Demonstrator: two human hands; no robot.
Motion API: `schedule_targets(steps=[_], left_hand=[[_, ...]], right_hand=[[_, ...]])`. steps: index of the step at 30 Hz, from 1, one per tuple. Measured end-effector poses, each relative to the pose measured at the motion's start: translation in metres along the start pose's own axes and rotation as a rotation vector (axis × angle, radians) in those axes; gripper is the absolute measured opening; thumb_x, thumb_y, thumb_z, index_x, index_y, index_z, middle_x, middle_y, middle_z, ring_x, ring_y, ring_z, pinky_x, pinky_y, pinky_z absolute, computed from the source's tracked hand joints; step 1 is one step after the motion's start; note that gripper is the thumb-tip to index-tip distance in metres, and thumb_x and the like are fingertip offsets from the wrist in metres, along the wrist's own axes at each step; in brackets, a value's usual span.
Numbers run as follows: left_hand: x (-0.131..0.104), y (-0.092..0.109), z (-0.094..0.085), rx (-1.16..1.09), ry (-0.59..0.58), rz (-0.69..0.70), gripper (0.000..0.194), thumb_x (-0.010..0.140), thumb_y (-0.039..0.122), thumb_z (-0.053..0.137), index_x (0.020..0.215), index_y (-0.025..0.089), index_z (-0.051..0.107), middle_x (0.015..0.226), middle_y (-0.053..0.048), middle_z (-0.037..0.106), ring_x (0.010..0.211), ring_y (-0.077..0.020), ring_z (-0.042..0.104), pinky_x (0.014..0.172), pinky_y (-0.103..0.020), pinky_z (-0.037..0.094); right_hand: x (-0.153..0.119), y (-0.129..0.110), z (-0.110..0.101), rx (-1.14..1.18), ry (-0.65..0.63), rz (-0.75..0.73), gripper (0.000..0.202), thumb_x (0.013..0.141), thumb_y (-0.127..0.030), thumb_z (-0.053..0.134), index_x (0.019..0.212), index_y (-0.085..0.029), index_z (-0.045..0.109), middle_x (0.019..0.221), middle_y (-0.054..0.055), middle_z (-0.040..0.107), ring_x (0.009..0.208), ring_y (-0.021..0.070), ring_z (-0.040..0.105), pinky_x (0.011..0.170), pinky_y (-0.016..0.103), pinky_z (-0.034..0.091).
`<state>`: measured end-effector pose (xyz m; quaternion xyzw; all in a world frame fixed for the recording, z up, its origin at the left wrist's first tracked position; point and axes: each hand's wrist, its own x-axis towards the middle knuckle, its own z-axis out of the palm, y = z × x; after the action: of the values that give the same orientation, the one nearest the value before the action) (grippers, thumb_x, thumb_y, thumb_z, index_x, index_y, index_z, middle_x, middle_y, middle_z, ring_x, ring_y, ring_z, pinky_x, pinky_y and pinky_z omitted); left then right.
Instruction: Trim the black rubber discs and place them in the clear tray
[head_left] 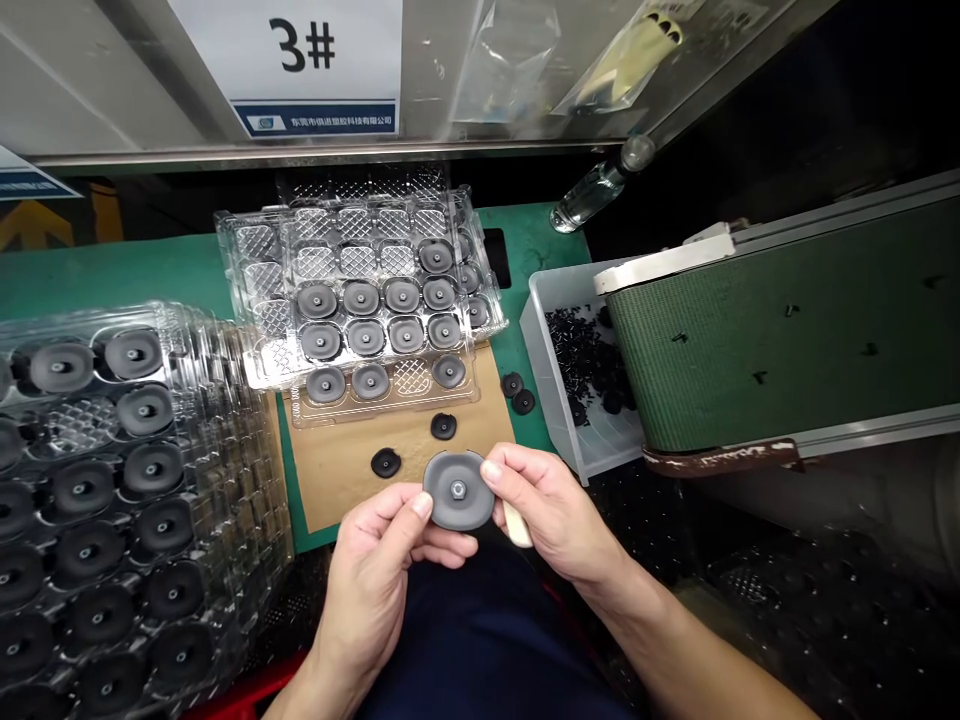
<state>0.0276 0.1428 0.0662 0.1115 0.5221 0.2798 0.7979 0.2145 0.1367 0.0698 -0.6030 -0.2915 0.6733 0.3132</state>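
Between my two hands is a dark grey round rubber disc with a small raised hub in its middle. My left hand pinches its left edge between thumb and fingers. On the right edge, my right hand grips the disc with its thumb and also keeps a cream-coloured handle in its curled fingers; the tool's other end is hidden. Two loose discs, one to the left and one above, lie on the brown cardboard. Beyond them, a clear plastic tray holds several discs in its pockets.
Stacked clear trays full of discs rise at the left. A white bin with small black pieces stands right, beside a green conveyor belt. Two discs lie on the green mat. A bottle leans at the back.
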Motion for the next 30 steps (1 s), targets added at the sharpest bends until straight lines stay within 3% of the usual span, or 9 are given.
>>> schedule_targets(steps=[30], left_hand=[[0.0003, 0.0043, 0.0019, -0.032, -0.009, 0.004, 0.031, 0.089, 0.041, 0.079, 0.094, 0.010, 0.079, 0.077, -0.011, 0.080, 0.067, -0.0237, 0.078, 0.063, -0.028, 0.064]], right_hand=[[0.0075, -0.0022, 0.0002, 0.033, -0.020, 0.039, 0.054, 0.098, -0.062, 0.065, 0.068, -0.019, 0.055, 0.050, -0.005, 0.051, 0.041, 0.0065, 0.036, 0.042, 0.021, 0.026]])
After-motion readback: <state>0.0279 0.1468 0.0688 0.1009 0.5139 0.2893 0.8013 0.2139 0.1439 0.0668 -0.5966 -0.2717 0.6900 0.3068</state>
